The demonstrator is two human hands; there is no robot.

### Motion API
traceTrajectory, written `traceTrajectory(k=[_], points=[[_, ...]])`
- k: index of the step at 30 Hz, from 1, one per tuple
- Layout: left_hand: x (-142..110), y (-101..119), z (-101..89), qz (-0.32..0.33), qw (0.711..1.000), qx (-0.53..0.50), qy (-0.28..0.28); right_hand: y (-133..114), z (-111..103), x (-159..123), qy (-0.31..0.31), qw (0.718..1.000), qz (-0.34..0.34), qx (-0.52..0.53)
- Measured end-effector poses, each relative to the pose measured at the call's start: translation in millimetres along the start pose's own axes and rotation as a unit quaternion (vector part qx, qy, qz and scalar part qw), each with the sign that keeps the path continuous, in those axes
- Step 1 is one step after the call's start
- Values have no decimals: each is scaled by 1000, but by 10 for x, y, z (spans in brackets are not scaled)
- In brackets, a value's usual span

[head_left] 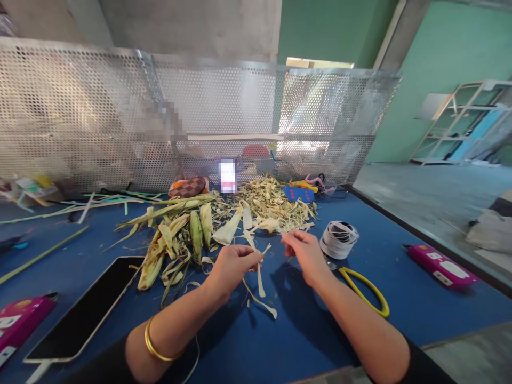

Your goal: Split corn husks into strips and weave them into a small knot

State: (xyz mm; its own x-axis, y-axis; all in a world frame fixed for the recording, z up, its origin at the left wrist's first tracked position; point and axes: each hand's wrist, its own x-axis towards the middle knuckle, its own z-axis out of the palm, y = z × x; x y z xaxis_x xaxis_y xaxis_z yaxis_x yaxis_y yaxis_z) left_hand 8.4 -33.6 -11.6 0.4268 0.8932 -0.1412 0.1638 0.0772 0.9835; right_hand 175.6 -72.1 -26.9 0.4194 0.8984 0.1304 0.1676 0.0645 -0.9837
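Note:
My left hand (236,266) pinches a narrow strip of corn husk (260,280) between thumb and fingertips, above the middle of the blue table. Opposite it, my right hand (302,253) has its thumb and fingers pressed together; whatever they hold, if anything, is too thin to make out. Another husk strip (264,305) curls below the left hand. Just beyond the hands lies a broad pale husk piece (229,228). A roll of white flat wire or tape (339,240) stands beside my right hand, with yellow-handled pliers or scissors (370,288) near that forearm.
Corn husks (196,234) and a heap of shredded husk (268,200) cover the table's back. A dark-screened tablet (86,309) lies left, with magenta devices (442,266) (24,322) at both sides. A lit phone (228,176) stands before a perforated metal screen (224,101).

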Motion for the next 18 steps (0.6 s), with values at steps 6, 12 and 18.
traceTrajectory(k=[6, 12, 18], points=[[43, 38, -37, -80, 991, -100, 24, -68, -723, -131, 57, 961, -117, -244], [-8, 50, 11, -117, 985, -122, 26, 101, -864, -186, -86, 868, -196, -447], [-108, 9, -41, -110, 989, -95, -4, 130, -635, -59, -143, 803, -154, -558]])
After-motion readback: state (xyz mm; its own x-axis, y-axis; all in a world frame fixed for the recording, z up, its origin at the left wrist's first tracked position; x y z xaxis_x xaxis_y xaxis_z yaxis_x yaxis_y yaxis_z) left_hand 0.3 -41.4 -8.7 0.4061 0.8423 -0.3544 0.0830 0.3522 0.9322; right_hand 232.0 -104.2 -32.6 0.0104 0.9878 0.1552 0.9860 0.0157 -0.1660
